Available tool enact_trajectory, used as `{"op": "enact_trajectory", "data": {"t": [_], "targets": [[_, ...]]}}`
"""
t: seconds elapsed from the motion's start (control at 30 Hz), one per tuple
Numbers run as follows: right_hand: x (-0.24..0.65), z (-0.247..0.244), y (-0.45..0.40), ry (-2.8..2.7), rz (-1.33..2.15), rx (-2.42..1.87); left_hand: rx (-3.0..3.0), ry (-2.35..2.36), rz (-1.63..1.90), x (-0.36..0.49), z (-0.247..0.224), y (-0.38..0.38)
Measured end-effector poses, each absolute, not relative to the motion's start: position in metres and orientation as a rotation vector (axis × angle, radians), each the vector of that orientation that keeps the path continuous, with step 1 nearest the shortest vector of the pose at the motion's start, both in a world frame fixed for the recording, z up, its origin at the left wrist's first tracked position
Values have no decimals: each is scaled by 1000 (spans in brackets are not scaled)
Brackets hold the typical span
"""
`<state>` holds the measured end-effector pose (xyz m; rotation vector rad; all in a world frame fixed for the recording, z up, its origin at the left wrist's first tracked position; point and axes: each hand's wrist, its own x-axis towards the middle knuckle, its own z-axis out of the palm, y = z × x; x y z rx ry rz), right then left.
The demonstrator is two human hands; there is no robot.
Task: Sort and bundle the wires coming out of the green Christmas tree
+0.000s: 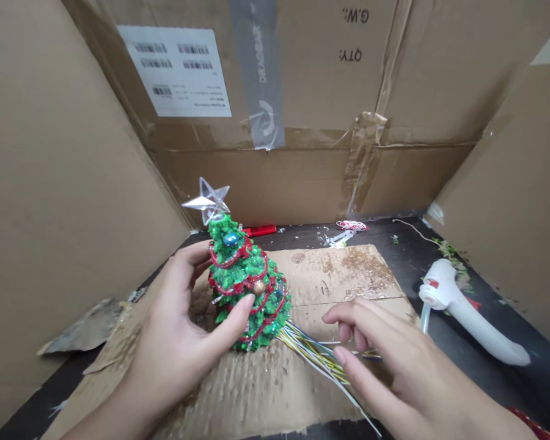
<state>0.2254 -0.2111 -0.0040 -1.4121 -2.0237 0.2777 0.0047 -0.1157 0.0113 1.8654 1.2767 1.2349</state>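
A small green Christmas tree point(242, 287), tilted to the left, has red garlands, coloured balls and a clear star point(208, 200) on its tip. Around its left side my left hand point(187, 311) is closed, the thumb pressing near a gold ball. From the tree's lower right a bundle of thin coloured wires point(314, 354) fans out over the cardboard. My right hand point(385, 360) hovers over the far end of those wires, thumb and fingers apart, with nothing visible between them.
A worn cardboard sheet point(348, 278) covers the dark table. At right lies a white glue gun point(472, 315). Toward the back are a red object point(260, 230) and a bundle of red and white string point(352, 226). Cardboard walls point(311, 177) enclose the back and both sides.
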Motion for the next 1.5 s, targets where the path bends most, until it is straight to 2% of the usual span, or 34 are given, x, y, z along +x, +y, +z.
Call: {"op": "enact_trajectory", "data": {"t": [0.73,1.5], "targets": [[226,-7,-210,-2071,408,-1387,1876,1178,1201,-6,3,-109],[224,-2,-208,-2130,495,-1399,1400,953,1274,-3,4,-107]]}}
